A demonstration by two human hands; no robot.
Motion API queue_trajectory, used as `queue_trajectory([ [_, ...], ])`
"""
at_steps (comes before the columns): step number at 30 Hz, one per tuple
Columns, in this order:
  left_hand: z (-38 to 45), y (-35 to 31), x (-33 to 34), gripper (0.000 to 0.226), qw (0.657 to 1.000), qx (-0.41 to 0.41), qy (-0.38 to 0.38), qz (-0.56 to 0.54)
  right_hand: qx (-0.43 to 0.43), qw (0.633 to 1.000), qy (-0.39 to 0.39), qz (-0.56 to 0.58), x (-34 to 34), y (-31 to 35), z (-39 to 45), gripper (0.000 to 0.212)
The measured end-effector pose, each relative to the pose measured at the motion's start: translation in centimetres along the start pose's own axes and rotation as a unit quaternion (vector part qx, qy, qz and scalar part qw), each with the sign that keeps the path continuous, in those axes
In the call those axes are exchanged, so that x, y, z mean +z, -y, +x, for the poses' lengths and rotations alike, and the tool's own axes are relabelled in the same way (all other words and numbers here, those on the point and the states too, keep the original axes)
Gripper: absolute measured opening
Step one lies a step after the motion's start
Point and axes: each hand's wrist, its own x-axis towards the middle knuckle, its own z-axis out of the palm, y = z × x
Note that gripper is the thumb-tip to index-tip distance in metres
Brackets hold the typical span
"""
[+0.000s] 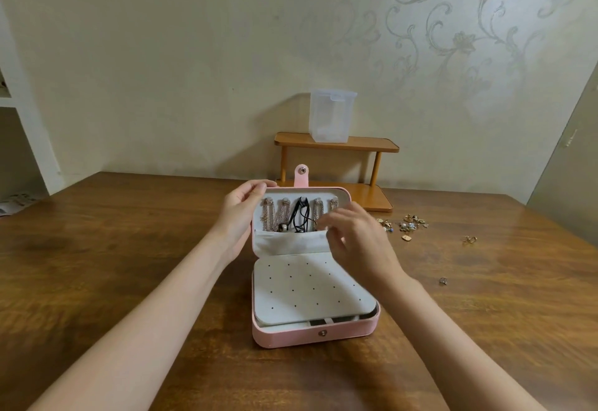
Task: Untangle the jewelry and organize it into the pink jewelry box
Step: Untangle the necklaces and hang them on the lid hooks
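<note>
A person's left hand (241, 213) grips the raised lid's left edge of the open pink jewelry box (312, 334) at the table's (97, 248) centre, while the right hand (356, 235), fingers loosely curled, reaches the hung necklaces (293, 214); loose jewelry (404, 224) lies far right.

Home room: floral-scroll wallpaper (453, 31), wooden table (113, 248), small wooden two-tier shelf (336, 145) against wall.

We see soft, even indoor light with a warm cast and faint shadows on the table (129, 248). The right hand (356, 235) is blurred, perhaps by motion, and straight lines bow toward the wide-angle edges.
</note>
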Motion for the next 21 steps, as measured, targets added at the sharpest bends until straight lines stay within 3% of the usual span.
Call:
queue_trajectory([
  [1,0.0,0.0,0.0,0.020,1.000,-0.003,-0.001,0.001,0.040,0.998,0.031,0.047,-0.9,0.1,0.5,0.015],
  [2,0.0,0.0,0.0,0.020,1.000,-0.006,-0.002,0.002,0.079,0.985,0.124,0.092,-1.7,0.2,0.9,0.009],
  [4,0.0,0.0,0.0,0.020,1.000,-0.010,-0.009,0.008,0.099,0.930,0.351,0.056,-2.5,1.5,1.3,0.033],
  [6,0.0,0.0,0.1,0.019,1.000,-0.013,-0.017,0.012,0.075,0.870,0.486,-0.041,-2.2,2.8,0.9,0.060],
  [13,-0.5,-0.4,0.2,0.020,1.000,-0.004,-0.006,0.007,0.007,0.849,0.510,-0.133,-1.7,4.7,0.3,0.069],
  [17,-0.6,-0.7,0.1,0.021,1.000,-0.020,0.011,-0.013,0.053,0.848,0.524,-0.064,-2.4,4.2,0.8,0.057],
  [21,-0.6,-0.8,0.0,0.021,1.000,-0.021,0.017,-0.016,0.058,0.847,0.520,-0.093,-2.6,3.7,1.0,0.050],
])
